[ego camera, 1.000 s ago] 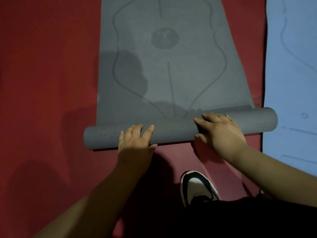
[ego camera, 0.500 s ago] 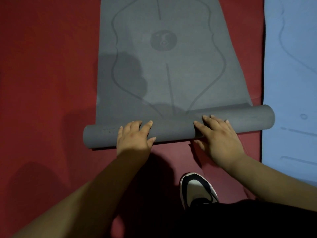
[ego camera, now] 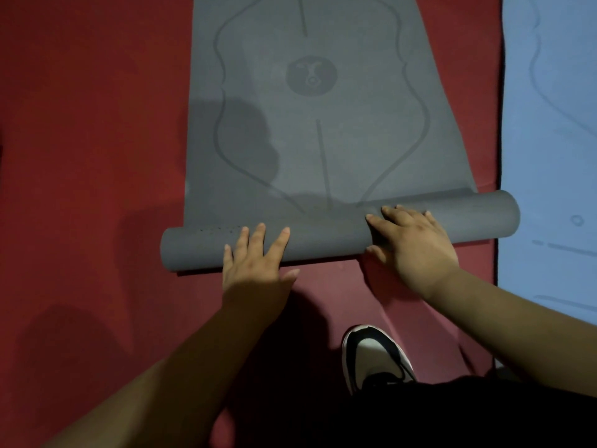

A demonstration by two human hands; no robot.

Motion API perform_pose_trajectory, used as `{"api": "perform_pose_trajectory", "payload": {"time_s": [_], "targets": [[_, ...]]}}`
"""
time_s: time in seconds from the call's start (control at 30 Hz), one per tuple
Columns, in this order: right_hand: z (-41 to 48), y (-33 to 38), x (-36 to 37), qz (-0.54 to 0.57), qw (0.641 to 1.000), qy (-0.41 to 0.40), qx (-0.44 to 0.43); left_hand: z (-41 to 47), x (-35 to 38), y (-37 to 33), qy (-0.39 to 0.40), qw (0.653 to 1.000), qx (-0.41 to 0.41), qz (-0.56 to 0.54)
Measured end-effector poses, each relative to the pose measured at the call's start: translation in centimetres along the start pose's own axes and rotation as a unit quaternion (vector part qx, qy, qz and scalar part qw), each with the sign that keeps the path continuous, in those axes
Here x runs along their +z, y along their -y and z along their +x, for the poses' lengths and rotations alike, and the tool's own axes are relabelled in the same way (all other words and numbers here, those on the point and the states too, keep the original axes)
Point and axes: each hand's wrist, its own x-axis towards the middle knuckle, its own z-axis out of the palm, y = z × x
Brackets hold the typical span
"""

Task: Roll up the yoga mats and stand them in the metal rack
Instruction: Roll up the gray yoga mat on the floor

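The grey yoga mat [ego camera: 323, 140] bears darker curving lines, straight centre strokes and a round emblem [ego camera: 311, 76]. Beneath it lies red floor [ego camera: 90, 140]; right of it, a blue mat [ego camera: 549, 124]; below it, a black-and-white shoe [ego camera: 374, 357].

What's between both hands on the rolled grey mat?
Nothing but bare rolled grey foam yoga mat lies between the left hand and right hand, per the head view.

Open red floor [ego camera: 90, 156] left; blue mat [ego camera: 555, 156] right.

light: dim overall
shadows: soft blobs are thrown onto grey yoga mat [ego camera: 323, 140] and red floor [ego camera: 90, 140]
sharpness: slightly soft, noisy
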Motion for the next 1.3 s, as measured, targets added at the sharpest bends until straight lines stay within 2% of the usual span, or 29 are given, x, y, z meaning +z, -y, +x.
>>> {"api": "perform_pose_trajectory", "payload": {"time_s": [0.27,0.43,0.73,1.3], "targets": [[-1.6,0.8,-0.4,-0.029,1.000,0.003,-0.001,0.9,-1.6,-0.1,0.060,0.998,-0.004,-0.015],[-3.1,0.5,1.0,-0.045,0.998,0.051,-0.012,1.0,-1.4,0.0,0.076,0.997,-0.004,-0.002],[-1.4,0.4,0.6,-0.032,0.994,0.107,0.000,2.1,-1.9,-0.2,0.080,0.997,0.000,0.016],[1.8,0.5,-0.5,-0.027,0.992,0.120,0.011,5.2,-3.3,-0.5,0.112,0.993,-0.007,0.035]]}}
